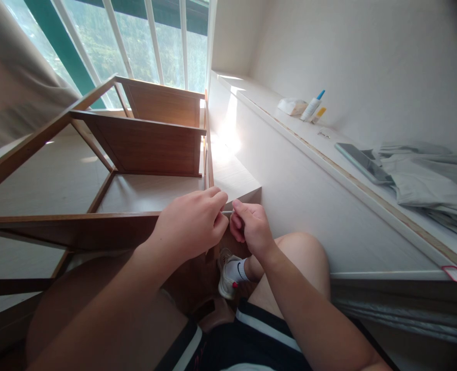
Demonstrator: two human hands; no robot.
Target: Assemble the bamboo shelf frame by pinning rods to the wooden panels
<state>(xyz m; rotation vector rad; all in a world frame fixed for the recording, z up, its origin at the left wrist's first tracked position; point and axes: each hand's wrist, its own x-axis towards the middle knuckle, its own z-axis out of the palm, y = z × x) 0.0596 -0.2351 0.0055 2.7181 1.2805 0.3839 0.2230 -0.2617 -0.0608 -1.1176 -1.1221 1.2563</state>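
Observation:
My left hand (195,222) is closed in front of the brown wooden shelf frame (149,149), close to its right-hand post. Just to the right, my right hand (254,226) is also closed, thumb pressed on the curled fingers. A thin, light, rod-like piece (227,212) shows in the small gap between the two hands, at the right fingertips. Its ends are hidden, so its kind is unclear. What the left fingers grip is covered by the back of that hand. The frame has several brown panels and stands between the window and my legs.
Along the right runs a white ledge (274,123) bearing a white tube with a blue cap (311,108), a yellow-capped tube (319,115), a crumpled white packet (292,106), a small metal piece (323,135), a phone-like slab (361,162) and folded grey cloth (433,175). A curtain (19,77) hangs at left.

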